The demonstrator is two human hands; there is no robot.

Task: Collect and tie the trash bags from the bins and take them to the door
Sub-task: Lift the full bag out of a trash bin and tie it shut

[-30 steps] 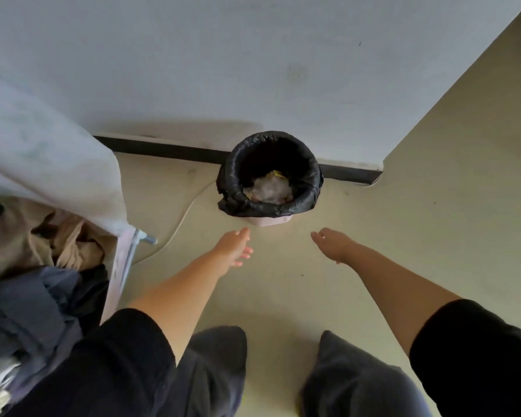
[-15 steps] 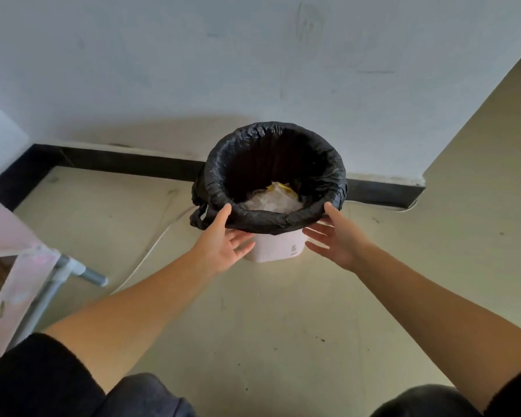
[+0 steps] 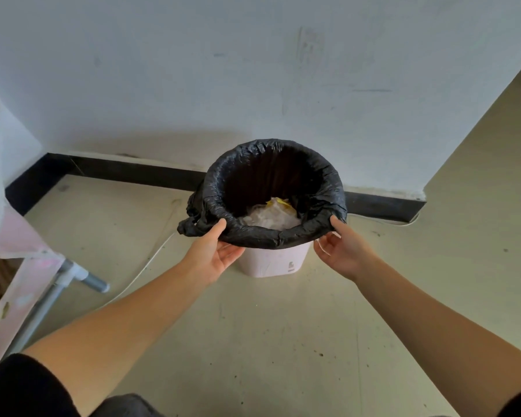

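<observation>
A small pink bin stands on the beige floor, close to the white wall and its black baseboard. A black trash bag lines the bin, and its edge is rolled over the rim in a thick fold. Inside the bag lies some crumpled white and yellow trash.

The left hand holds the near left side of the rolled edge: the thumb lies on top of the fold and the other fingers curl under it, slightly apart. The right hand takes the near right side in the same way, thumb on the fold and fingers loosely bent below. A knotted tail of the bag hangs just beside the left thumb.

At the left edge a pink frame with a grey tube leg is visible, and a thin white cable runs over the floor between it and the bin
</observation>
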